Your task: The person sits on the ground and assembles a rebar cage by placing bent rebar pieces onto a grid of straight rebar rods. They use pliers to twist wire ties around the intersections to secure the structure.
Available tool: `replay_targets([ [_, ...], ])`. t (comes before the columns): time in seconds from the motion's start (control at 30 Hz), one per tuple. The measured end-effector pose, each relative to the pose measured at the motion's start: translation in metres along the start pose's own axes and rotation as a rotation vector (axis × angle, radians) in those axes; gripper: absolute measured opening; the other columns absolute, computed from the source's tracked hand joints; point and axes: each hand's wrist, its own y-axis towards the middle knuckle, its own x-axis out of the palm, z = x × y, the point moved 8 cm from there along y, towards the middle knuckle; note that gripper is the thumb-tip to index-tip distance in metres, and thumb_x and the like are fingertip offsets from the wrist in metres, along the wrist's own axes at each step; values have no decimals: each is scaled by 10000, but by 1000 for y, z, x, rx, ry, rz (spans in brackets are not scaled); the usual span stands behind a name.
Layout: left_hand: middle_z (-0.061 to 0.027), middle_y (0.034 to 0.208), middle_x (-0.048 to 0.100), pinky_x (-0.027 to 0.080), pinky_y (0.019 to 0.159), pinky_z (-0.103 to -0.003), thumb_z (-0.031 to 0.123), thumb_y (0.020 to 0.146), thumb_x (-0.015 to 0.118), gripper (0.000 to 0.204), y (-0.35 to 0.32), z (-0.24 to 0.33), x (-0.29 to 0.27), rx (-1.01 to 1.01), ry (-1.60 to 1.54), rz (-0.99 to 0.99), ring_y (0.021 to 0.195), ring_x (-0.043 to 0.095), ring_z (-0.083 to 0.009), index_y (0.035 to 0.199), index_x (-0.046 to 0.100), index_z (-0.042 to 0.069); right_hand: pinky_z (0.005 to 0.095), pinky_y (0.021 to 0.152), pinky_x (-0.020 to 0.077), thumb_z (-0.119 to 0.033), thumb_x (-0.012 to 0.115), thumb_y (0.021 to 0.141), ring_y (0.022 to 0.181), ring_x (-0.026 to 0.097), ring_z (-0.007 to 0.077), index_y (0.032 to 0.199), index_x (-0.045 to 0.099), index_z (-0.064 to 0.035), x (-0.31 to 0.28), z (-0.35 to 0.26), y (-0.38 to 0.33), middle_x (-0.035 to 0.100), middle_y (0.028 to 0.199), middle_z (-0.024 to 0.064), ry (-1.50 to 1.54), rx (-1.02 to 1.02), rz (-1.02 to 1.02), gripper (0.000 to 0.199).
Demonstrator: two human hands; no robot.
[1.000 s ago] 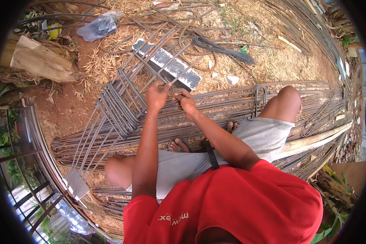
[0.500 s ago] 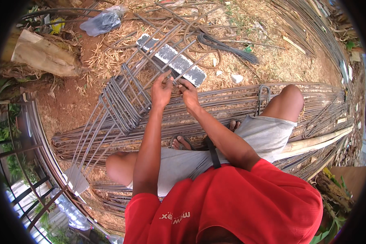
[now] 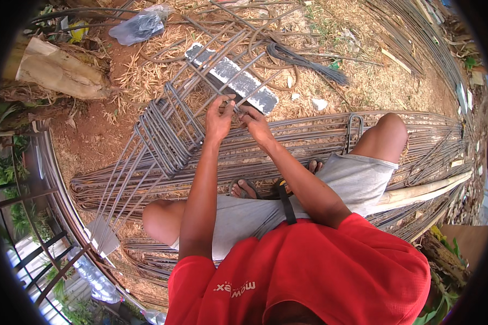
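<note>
Your left hand [image 3: 218, 120] and right hand [image 3: 256, 123] meet over the steel rod cage [image 3: 168, 138], fingers pinching a thin rod to keep it steady.

clear plastic bag [image 3: 141, 26] | crumpled, seen at ground's far left edge | brown paper sack [image 3: 59, 73] | laid flat nearby (creased)

A grey plastic bag [image 3: 141, 26] lies in the upper left of the frame, a dark wire bundle [image 3: 303, 60] further right, and a pale wooden plank [image 3: 428, 189] at right.
</note>
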Motion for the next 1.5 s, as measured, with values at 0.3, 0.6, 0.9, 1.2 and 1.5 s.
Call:
replay_targets([
  [0.3,-28,1060,740,540,797,-323,242,1055,733,261,-4,10,-3,-52,-123,139,874,628,-113,1254,792,84,441,893,544,-448,758,981,901,679,328,1389,675,6,2,-24,-13,734,1061,237,-365,-149,147,615],
  [0.6,-82,1192,762,526,947,-335,202,1035,751,229,-7,26,-11,-59,-218,170,1083,661,-155,1185,814,41,505,995,504,-381,632,1071,1075,671,472,1360,672,14,11,-47,-9,695,1165,309,-525,-308,92,491],
  [0.9,-52,1215,596,494,1037,-361,180,970,816,216,-25,26,-12,16,-23,-275,1219,588,-215,1146,835,58,522,926,545,-220,595,1057,1128,675,459,1311,684,-21,14,-47,-13,716,1186,244,-733,-374,50,335],
  [1.2,-120,1073,696,496,963,-416,142,857,867,165,-14,15,-8,20,194,-327,1059,650,-264,925,844,-7,509,859,547,-197,612,1029,1060,686,426,1225,676,-45,10,-40,-8,697,1094,185,-824,-428,-2,256],
  [1.5,-152,1028,724,602,714,-344,-84,780,834,323,-1,-24,-20,-293,-15,-343,840,722,-204,1040,646,-44,524,937,538,-298,538,1105,1136,660,463,1330,639,-28,13,-33,-1,687,1231,220,-899,-411,-46,365],
])
